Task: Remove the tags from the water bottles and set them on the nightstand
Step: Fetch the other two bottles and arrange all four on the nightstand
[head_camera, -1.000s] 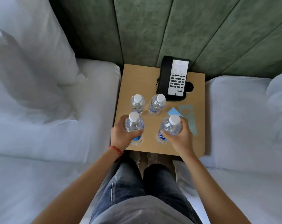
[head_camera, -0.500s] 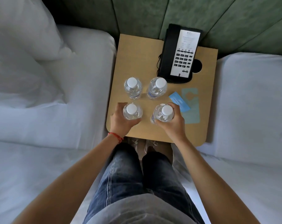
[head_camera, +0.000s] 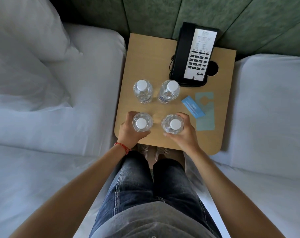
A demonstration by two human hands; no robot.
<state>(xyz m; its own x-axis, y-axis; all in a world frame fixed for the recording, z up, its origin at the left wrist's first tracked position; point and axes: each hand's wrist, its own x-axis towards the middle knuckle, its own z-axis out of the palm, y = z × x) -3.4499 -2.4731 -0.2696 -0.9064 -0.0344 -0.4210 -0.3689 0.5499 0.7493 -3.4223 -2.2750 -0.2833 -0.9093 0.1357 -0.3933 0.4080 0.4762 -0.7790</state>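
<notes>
Item: four clear plastic water bottles with white screw caps, all upright on the light wooden nightstand [head_camera: 145, 48] between two white beds. Near-left clear plastic bottle [head_camera: 142, 124]: held by the left hand [head_camera: 130, 133], fingers curled round its far and left side, thumb across the near side below the shoulder. Near-right clear plastic bottle [head_camera: 173, 124]: held by the right hand [head_camera: 183, 133], fingers wrapped over the far right side, thumb at the near left edge. Far-left clear plastic bottle [head_camera: 143, 91] and far-right clear plastic bottle [head_camera: 168, 91]: standing free beyond the fingertips, close together, touched by neither hand. Just beyond and to the right of the right hand's fingers: a small bright-blue paper card [head_camera: 193, 105] lying partly over a pale teal door-hanger card [head_camera: 205, 110]; whether either is a removed tag cannot be told. No tag is visible on any bottle neck. Further beyond the fingers: a black corded desk telephone [head_camera: 194, 55]. Handling, judged: full bottles, moderately heavy, thin walls that yield under squeeze, smooth and possibly slippery; best gripped round the ribbed body or shoulder, not the cap. Task judged near complete; the two held bottles appear to rest on the surface.
</notes>
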